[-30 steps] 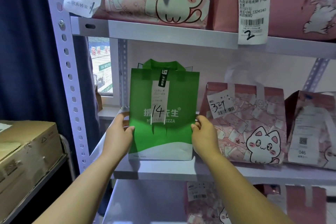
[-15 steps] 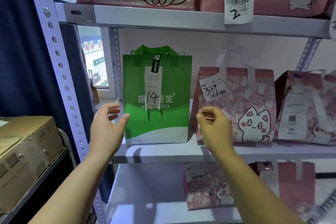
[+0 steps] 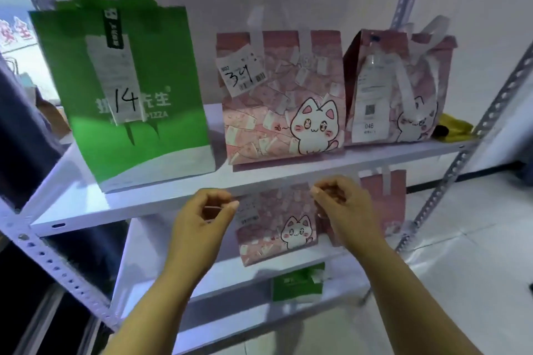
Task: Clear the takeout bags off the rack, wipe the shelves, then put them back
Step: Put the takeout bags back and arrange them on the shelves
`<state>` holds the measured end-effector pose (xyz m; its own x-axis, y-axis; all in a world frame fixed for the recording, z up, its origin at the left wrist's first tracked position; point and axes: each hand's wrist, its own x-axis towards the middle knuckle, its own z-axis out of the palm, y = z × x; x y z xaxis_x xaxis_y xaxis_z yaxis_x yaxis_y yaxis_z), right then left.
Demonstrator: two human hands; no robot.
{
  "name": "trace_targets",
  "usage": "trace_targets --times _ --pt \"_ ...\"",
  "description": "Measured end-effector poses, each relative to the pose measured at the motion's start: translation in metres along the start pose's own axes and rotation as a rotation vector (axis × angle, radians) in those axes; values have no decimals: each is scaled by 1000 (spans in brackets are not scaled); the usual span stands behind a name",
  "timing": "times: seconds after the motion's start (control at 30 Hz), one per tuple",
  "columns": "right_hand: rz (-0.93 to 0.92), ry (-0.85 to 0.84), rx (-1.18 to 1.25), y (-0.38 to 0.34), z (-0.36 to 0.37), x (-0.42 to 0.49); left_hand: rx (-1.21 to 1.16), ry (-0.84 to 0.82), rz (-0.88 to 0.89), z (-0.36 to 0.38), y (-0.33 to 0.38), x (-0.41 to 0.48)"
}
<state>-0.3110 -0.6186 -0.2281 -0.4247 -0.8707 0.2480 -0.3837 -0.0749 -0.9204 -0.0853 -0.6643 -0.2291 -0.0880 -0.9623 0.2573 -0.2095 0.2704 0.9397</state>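
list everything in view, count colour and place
rack: 1, white, fills the view
green bag: 1, green and white, middle shelf left, marked 14
pink bag 324: 1, pink, middle shelf centre
pink bag 046: 1, pink, middle shelf right
yellow thing: 1, yellow, behind bag 046
lower cat bag: 1, pink, shelf below, behind the hands
lower right bag: 1, pink, shelf below, right
small green bag: 1, green, lowest shelf seen
left hand: 1, fingers curled, empty, before the lower shelf
right hand: 1, fingers curled, empty, beside it
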Motion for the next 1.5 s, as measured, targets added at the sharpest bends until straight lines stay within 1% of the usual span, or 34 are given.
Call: trace_targets --times 0.13,0.3,0.5,0.63,0.7,0.8,0.93,1.07,1.17,1.27,1.33,1.4,1.5 --pt "103 20 -49 47 -48 -3 30 -116 -107 62 -22 -19" --pt "189 -5 -180 110 -108 3 43 -187 -233 142 -45 -40" --pt "348 -28 -228 185 -172 22 50 -210 -350 237 -71 -58" --pt "371 -74 -287 241 -201 41 56 -213 -402 292 -93 -60" --pt "379 -97 -345 270 -210 53 51 -189 -413 317 -106 -56" --pt "384 -85 -406 312 -221 75 65 -144 -454 348 -128 -44" --pt "393 -69 -423 356 -223 103 122 -113 -482 378 -157 -24" --pt "427 -79 -385 382 -214 127 228 -83 -433 395 -181 -5" --pt "447 -104 -365 391 -205 142 184 -122 -407 402 -191 9" --pt "390 -138 -391 397 -201 150 123 -119 -428 406 -197 14" --pt "364 -82 -414 399 -203 149 122 -69 -417 406 -199 14" --pt "380 -4 -435 398 -208 142 142 -20 -420 404 -197 10" --pt "399 90 -412 391 -219 122 155 -3 -417 399 -187 -3"
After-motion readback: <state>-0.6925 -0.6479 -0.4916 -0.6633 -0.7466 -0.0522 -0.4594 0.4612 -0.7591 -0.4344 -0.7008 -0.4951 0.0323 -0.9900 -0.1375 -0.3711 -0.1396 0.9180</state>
